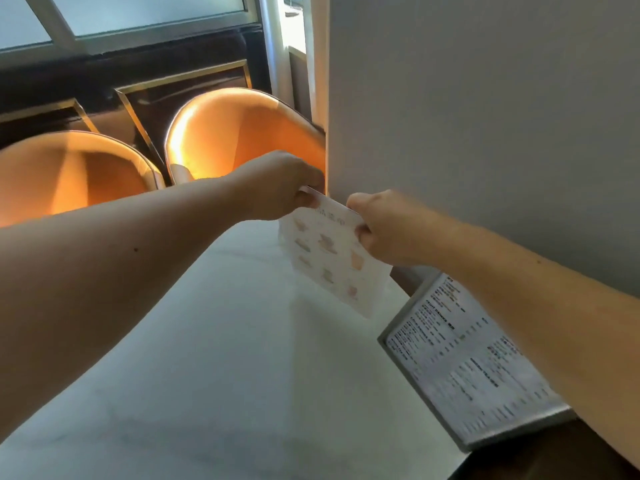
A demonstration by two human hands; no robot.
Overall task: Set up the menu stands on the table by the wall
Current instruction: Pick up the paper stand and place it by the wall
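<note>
1. The left hand (277, 187) and the right hand (384, 230) both pinch the top edge of the pale see-through menu stand with little drink pictures (327, 258). The fingers are pressed together on it, 1 hand at each top corner.
2. The stand is at the far end of the smooth white table (214, 358), right beside the plain grey wall (485, 116). I cannot tell if its bottom is touching the table.
3. It could tip over if the hands let go before it sits flat.
4. It could bump or scrape the wall, because the wall is so close on the right.
5. The right arm hangs over the grey-framed menu stand with small black writing (464, 358). Pulling back low could knock it.
6. That stand sits near the table's right edge, so it could slide off.
7. There is lots of open table on the left. The 2 orange round-backed chairs (221, 133) are past the far edge.
</note>
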